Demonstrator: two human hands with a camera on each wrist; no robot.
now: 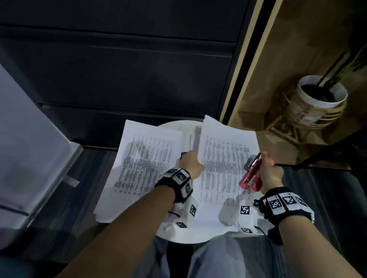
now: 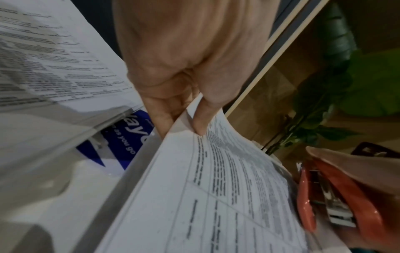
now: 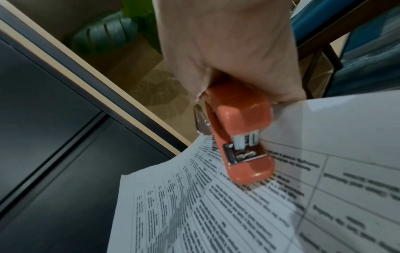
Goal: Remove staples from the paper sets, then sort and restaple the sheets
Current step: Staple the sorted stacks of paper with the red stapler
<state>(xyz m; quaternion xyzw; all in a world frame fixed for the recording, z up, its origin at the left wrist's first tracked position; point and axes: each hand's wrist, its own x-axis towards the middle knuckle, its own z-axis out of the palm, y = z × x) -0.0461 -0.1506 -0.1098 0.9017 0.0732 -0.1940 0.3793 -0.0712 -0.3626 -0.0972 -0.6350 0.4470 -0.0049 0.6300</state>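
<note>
Beside the stapler [image 1: 252, 174] gripped in the right hand [image 1: 269, 172], the left hand [image 1: 191, 163] pinches a sheet set's [image 1: 224, 158] edge; restapling seems underway, another set [image 1: 141, 164] waiting.

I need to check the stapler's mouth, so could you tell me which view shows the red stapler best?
The right wrist view: the red stapler fills the centre, its metal mouth facing the camera. The head view shows it small in the right hand; the left wrist view catches it at the edge.
</note>
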